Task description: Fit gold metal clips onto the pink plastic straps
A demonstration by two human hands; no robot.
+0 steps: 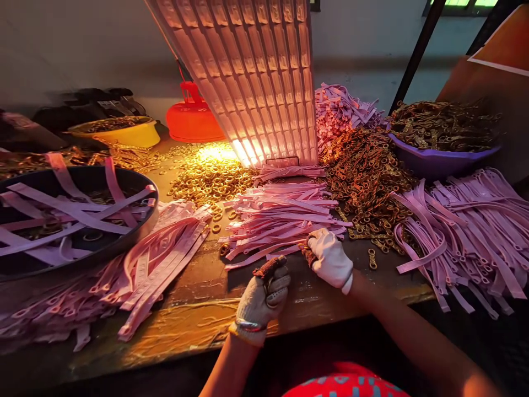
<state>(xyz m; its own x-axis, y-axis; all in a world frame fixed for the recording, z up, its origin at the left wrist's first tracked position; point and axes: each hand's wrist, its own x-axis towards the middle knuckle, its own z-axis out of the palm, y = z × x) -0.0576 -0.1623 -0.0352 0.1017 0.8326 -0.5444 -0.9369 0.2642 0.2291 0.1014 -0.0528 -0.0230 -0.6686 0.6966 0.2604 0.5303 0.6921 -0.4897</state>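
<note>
My left hand (262,300), in a pale knit glove with brown wrapping on a finger, is raised over the table's near edge. Its fingers are curled in, and whatever they hold is hidden. My right hand (328,260), in a white glove with brown-wrapped fingertips, is at the near right edge of a pile of pink straps (281,212). Those fingertips are pressed together against the straps; I cannot tell whether one is pinched. Behind that pile lies a heap of brass rings (215,179). To its right is a heap of brass-coloured metal clasps (363,182).
A dark basin (136,237) with straps stands left, beside more pink straps (165,253). A yellow bowl (140,134), a red lamp (194,121) and a leaning ribbed panel (256,71) stand behind. Right are a purple basin (442,160) and strap bundles (479,226). One loose clasp (372,258) lies near.
</note>
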